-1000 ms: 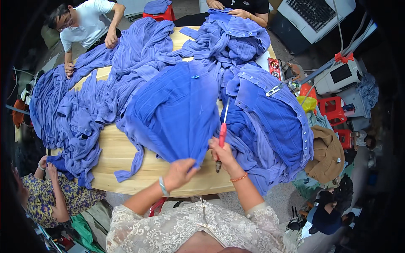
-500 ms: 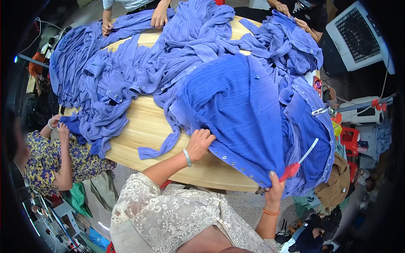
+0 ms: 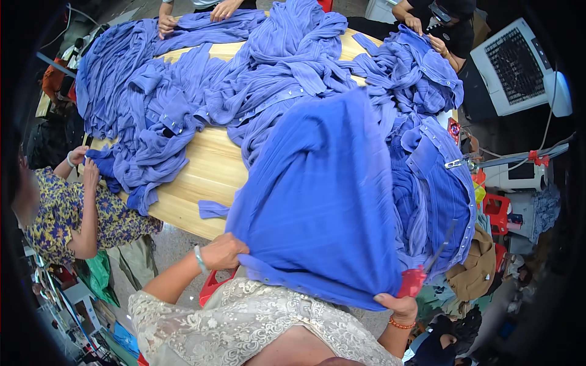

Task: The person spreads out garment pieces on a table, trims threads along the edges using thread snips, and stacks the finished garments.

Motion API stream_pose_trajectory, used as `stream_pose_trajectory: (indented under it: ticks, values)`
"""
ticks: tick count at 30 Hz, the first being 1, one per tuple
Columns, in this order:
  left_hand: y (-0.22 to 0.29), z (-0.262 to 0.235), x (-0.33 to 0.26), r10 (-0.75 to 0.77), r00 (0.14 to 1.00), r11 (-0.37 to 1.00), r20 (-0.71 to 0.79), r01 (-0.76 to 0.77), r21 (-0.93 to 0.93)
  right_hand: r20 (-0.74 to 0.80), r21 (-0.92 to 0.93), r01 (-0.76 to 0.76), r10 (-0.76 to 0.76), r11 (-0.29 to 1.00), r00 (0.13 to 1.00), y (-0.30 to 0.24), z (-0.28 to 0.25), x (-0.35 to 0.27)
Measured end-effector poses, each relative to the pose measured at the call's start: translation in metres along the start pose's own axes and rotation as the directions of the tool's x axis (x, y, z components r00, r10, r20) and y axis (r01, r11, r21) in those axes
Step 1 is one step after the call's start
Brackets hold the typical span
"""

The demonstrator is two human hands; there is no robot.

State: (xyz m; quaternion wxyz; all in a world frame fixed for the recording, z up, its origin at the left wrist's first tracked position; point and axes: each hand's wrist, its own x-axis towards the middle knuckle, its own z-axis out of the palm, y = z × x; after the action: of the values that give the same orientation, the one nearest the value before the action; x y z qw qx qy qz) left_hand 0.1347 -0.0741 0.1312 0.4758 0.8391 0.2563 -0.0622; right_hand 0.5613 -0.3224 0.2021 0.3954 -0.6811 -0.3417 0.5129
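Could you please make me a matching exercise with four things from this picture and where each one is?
Things:
1. Left hand
2. Red-handled tool
3. Brown garment
4. Green cloth

Places:
A. At the right of the picture, beyond the blue pile
B. At the lower left, below the floral top
C. At the left edge of the spread blue garment
D. In the right hand

Right pairs: 1-C, 2-D, 3-A, 4-B.
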Motion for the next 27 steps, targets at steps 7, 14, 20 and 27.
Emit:
stream_pose_trajectory:
  ticks: [7,14,20,27]
  values:
    - [-0.041,0.051,-0.020,-0.369,0.929,0.916,0.014,0.367,-0.164,-0.008,0.138,-0.325,0.330,0.935,0.944,-0.021,0.054,0.085]
    - [-0.071,0.040,0.006,-0.408,0.868,0.884,-0.282,0.299,-0.359,-0.248,-0.072,-0.091,0.071,0.993,0.966,-0.049,0.048,0.232]
    - [-0.073,0.023,0.073,-0.344,0.591,0.938,-0.730,0.177,-0.298,-0.411,-0.055,0.101,-0.114,0.993,0.904,-0.086,0.037,0.395]
    - [-0.099,0.018,0.131,-0.318,0.583,0.946,-0.747,0.151,-0.285,-0.379,-0.348,-0.030,-0.112,0.937,0.919,-0.092,0.053,0.524]
